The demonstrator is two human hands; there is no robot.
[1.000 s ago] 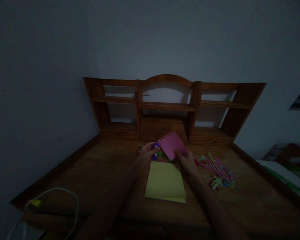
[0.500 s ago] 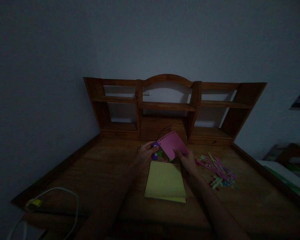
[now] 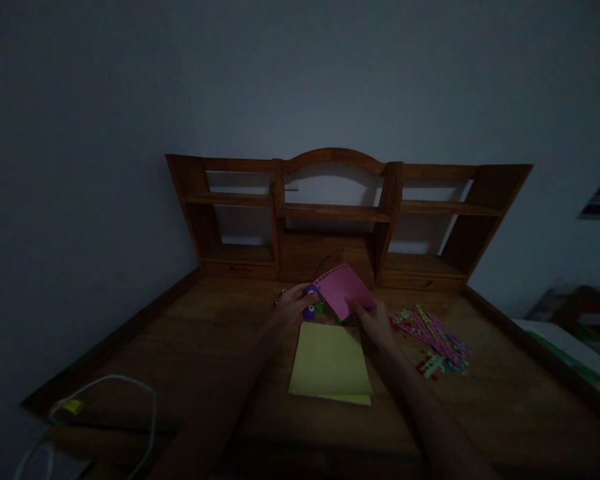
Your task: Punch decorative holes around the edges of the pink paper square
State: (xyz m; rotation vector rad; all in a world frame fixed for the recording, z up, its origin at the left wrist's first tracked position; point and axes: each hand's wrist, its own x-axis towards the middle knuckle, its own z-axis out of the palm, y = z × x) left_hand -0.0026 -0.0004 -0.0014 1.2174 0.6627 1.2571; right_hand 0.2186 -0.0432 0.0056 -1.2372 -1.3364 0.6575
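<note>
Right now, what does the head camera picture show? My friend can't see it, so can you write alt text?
In a dim room, a person's right hand holds a pink paper sheet while the left hand grips a small purple punch at its edge. Below lies a yellow paper stack on a wooden desk, with colourful paper scraps to the right.

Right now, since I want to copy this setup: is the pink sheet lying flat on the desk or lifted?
Lifted and tilted: the right hand holds the pink sheet above the desk.
</note>
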